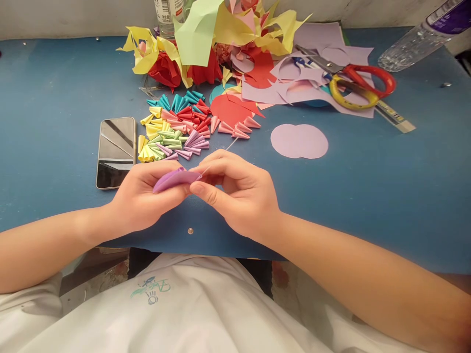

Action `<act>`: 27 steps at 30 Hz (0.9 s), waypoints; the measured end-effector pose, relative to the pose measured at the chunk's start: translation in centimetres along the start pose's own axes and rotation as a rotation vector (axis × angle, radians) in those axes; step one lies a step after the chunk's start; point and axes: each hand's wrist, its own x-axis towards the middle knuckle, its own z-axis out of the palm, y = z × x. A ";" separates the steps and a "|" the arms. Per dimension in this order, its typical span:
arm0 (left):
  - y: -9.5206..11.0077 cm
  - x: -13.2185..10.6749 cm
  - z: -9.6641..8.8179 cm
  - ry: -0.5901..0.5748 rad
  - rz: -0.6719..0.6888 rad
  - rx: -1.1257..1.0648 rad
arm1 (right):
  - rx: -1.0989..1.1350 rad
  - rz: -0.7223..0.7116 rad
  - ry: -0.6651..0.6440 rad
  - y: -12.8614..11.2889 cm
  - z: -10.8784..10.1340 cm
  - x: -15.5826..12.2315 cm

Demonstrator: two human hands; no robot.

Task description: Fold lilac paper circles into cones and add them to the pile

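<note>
My left hand (145,196) is closed around a curled piece of purple paper (174,179), with the thumb along its lower side. My right hand (239,191) pinches at the paper's right end, thumb and forefinger together. A thin pale stick (231,143) passes through the fingers of that hand, its lower tip at the paper's edge. Just beyond my hands lies a pile of small rolled paper cones (172,125) in yellow, green, purple, pink, red and teal. Two overlapping lilac paper circles (299,141) lie flat to the right.
A phone (116,152) lies left of the cones. Scissors (384,81) with red and yellow handles rest on lilac paper offcuts (265,90). Behind are crumpled paper scraps (235,27), a standing bottle (165,17) and a tilted bottle (408,46). A ruler end (399,118) sticks out.
</note>
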 end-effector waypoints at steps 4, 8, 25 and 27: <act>-0.2 0.1 -0.1 -0.025 -0.014 -0.024 | 0.008 -0.010 -0.001 -0.2 -0.1 0.0; -0.4 0.3 -0.1 -0.041 0.052 -0.046 | -0.002 0.016 0.010 -0.2 -0.2 0.0; -2.0 0.0 0.5 0.062 0.237 -0.241 | -0.045 -0.042 0.024 -0.1 -0.1 0.2; -1.9 -0.1 0.5 0.075 0.253 -0.239 | -0.044 -0.047 0.010 -0.2 -0.1 0.3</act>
